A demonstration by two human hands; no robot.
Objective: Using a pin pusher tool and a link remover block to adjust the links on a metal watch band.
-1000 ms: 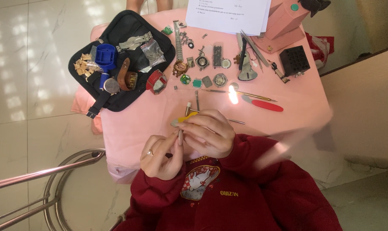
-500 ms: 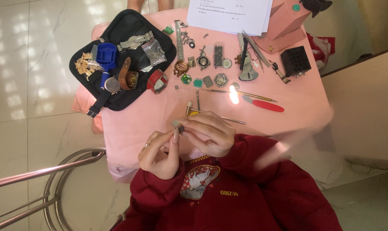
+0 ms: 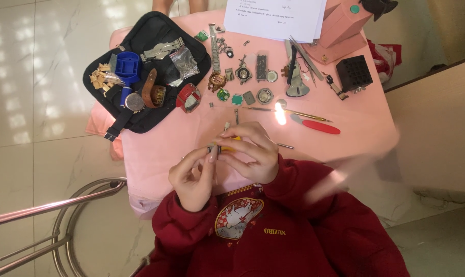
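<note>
Since the earlier frame both hands have risen slightly, left hand (image 3: 192,177) and right hand (image 3: 250,151) pinching together on a small dark watch part (image 3: 214,149) with a yellow-handled tool (image 3: 231,138), above the pink table (image 3: 355,118) near a red-handled screwdriver (image 3: 317,125).

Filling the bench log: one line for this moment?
left hand: pinching small part | right hand: yellow-handled tool | pink table

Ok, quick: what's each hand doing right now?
Left hand: closed, fingertips pinching a small dark part.
Right hand: closed around a yellow-handled tool, its tip meeting that part.
</note>
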